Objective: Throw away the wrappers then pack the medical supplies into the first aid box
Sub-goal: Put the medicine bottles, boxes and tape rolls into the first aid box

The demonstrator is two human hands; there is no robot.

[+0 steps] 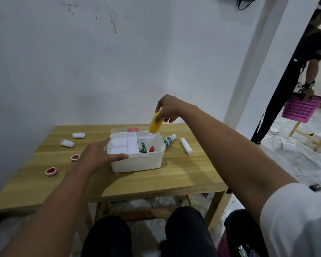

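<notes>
Packing is under way, and the item in hand is a yellow plastic cylindrical bottle (156, 124). The right hand (167, 108) pinches its upper end between curled fingers and thumb, holding it tilted just above the far right corner of the open white plastic first aid box (137, 163). That box sits near the middle of the wooden table (156, 182), its lid folded back toward the far edge. Inside, white dividers, a green packet and a small red piece are visible.

The left hand (98, 154) rests on the box's near left rim with fingers straight and spread, apparently steadying it.

Still outside the box: 2 white gauze rolls (79, 135) near the far left corner, 2 red-and-white tape rolls (52, 172) toward the left edge, a white bottle with a green label (168, 140) touching the box's right side, and a white bandage roll (186, 145) further right.

No wrappers show on the table, so that step looks done. The next move likely calls for lowering the yellow bottle into the far right compartment, tilting it flatter if it stands too tall, then releasing it.
</notes>
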